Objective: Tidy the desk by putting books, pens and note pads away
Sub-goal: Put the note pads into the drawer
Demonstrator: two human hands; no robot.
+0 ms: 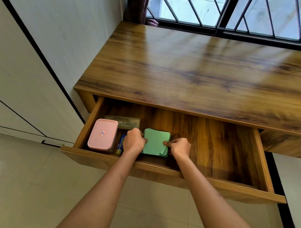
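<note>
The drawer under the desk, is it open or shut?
Open. The drawer is pulled out from under the desk, so its inside shows: a pink box and green notes held by both hands.

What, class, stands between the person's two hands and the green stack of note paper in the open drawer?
Nothing visible. The left hand and right hand already pinch the green note stack by its side edges inside the drawer.

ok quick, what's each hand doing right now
Left hand: pinching the left edge of the green note pad.
Right hand: pinching its right edge.
</note>
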